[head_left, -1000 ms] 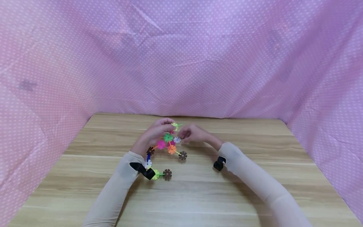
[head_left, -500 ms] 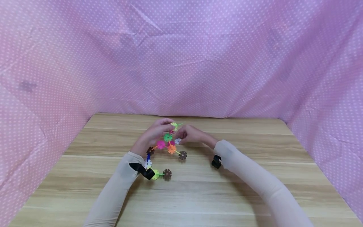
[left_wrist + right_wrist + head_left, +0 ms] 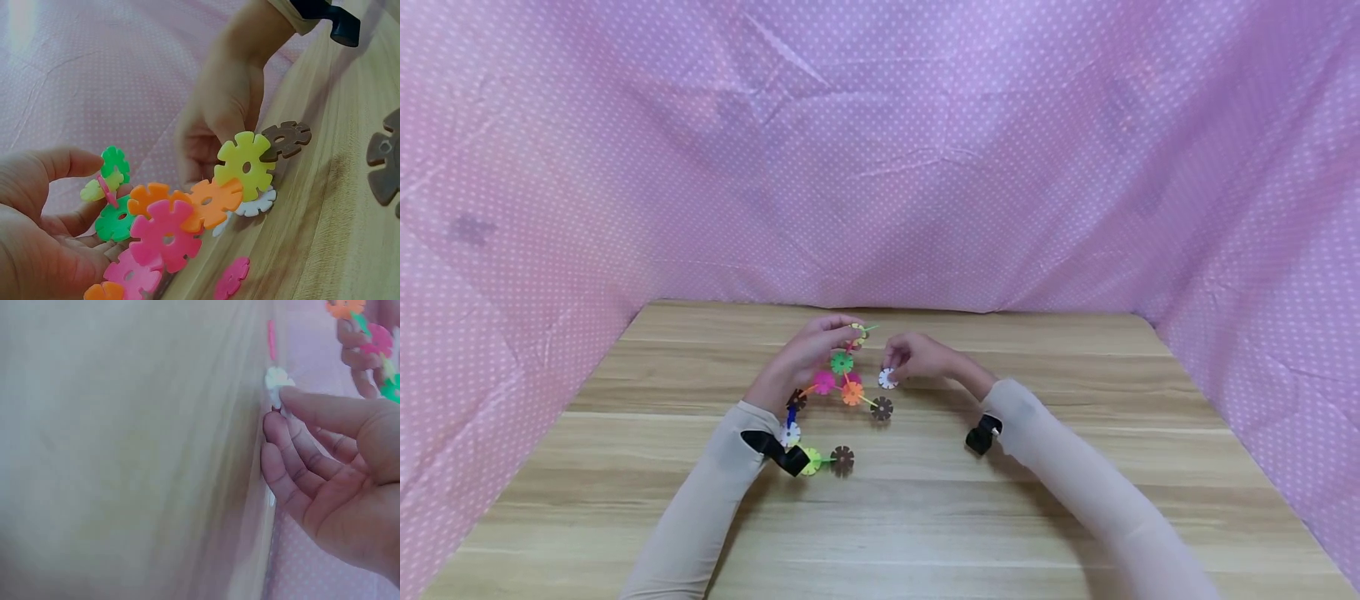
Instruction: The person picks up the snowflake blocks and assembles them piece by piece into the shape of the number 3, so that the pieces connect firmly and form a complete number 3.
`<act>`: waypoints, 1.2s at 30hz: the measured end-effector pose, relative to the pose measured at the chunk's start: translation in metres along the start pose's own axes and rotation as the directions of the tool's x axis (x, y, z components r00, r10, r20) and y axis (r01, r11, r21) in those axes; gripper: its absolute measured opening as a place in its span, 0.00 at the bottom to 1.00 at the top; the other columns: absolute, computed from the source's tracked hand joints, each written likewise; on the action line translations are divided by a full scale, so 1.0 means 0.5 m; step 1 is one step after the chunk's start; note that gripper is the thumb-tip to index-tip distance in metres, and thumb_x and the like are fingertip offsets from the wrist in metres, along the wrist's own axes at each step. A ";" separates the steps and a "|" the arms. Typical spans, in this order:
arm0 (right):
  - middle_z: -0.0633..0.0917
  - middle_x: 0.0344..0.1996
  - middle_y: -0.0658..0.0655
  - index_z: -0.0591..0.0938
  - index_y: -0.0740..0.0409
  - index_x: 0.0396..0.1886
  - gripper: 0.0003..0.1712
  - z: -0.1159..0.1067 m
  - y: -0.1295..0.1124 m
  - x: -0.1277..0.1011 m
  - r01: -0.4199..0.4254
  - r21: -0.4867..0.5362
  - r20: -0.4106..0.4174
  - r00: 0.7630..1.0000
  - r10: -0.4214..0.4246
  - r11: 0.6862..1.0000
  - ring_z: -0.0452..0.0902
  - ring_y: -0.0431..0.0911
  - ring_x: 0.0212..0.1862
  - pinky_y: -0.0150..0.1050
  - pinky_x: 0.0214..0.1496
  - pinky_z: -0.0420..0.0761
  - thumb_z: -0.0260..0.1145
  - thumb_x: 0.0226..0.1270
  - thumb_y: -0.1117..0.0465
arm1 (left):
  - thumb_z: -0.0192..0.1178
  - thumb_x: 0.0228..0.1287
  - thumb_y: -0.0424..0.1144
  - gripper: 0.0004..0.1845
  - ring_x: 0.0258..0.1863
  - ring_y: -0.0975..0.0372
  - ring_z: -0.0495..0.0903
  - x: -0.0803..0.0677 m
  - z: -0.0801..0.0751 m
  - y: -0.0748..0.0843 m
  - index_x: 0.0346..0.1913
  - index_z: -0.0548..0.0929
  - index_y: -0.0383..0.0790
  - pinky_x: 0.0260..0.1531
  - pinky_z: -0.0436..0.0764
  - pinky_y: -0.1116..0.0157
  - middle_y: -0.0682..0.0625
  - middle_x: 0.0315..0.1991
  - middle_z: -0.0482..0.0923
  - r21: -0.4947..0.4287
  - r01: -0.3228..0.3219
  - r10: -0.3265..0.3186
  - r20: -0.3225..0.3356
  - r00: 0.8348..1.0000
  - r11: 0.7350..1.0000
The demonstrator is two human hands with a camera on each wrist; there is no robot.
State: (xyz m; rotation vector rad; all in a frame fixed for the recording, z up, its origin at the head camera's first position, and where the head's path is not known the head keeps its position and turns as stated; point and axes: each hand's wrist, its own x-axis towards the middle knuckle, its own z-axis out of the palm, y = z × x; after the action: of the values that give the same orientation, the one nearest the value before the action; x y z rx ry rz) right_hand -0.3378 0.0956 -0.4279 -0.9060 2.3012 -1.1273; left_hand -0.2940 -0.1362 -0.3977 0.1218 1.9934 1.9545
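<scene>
My left hand (image 3: pixel 808 348) holds one end of a chain of slotted plastic snowflake discs, its thumb and fingers around the green and yellow pieces. In the left wrist view, a green disc (image 3: pixel 114 223), a pink disc (image 3: pixel 166 237), an orange disc (image 3: pixel 212 203) and a yellow disc (image 3: pixel 246 167) hang linked beside the palm. A brown disc (image 3: pixel 882 408) ends one branch. Just right of the chain, my right hand (image 3: pixel 922 357) pinches a white snowflake disc (image 3: pixel 887 378) between thumb and fingertips, close over the table and apart from the chain.
A loose pink disc (image 3: pixel 232 278) lies on the wooden table (image 3: pixel 1000 517) under the chain. The chain's other branch runs past the left wrist to another brown disc (image 3: pixel 842 461). A pink dotted curtain (image 3: pixel 880 167) encloses the back and sides.
My right hand first reached left to the white disc, closed on it, and has now drawn it slightly right, away from the chain. My left hand and the chain stay nearly still.
</scene>
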 end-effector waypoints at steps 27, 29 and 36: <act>0.88 0.30 0.46 0.81 0.75 0.51 0.15 -0.013 -0.065 -0.042 0.141 0.474 -0.482 0.868 0.122 0.869 0.86 0.41 0.33 0.39 0.42 0.90 0.69 0.67 0.71 | 0.61 0.74 0.42 0.19 0.64 0.44 0.72 0.005 0.009 -0.003 0.62 0.78 0.36 0.59 0.77 0.56 0.35 0.68 0.73 0.032 0.030 -0.032 0.039 0.999 0.999; 0.88 0.30 0.46 0.81 0.76 0.51 0.15 -0.012 -0.066 -0.041 0.150 0.475 -0.488 0.865 0.117 0.867 0.86 0.41 0.32 0.41 0.43 0.90 0.69 0.67 0.72 | 0.61 0.74 0.42 0.18 0.66 0.43 0.71 0.004 0.010 -0.002 0.61 0.78 0.37 0.58 0.77 0.57 0.35 0.69 0.72 0.025 0.033 -0.034 0.040 0.999 0.999; 0.88 0.30 0.49 0.81 0.76 0.51 0.16 -0.005 -0.069 -0.040 0.167 0.492 -0.500 0.858 0.120 0.854 0.86 0.42 0.32 0.43 0.44 0.90 0.69 0.66 0.73 | 0.62 0.73 0.42 0.15 0.65 0.42 0.71 0.002 0.013 -0.001 0.57 0.80 0.39 0.56 0.77 0.57 0.38 0.65 0.77 0.022 0.030 -0.031 0.037 0.999 0.999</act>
State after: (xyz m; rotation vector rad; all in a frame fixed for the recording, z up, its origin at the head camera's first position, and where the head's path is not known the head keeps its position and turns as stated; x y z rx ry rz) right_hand -0.3127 0.0951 -0.3970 -0.4469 2.1488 -2.0862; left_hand -0.2928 -0.1299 -0.3984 0.1318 1.9815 1.8983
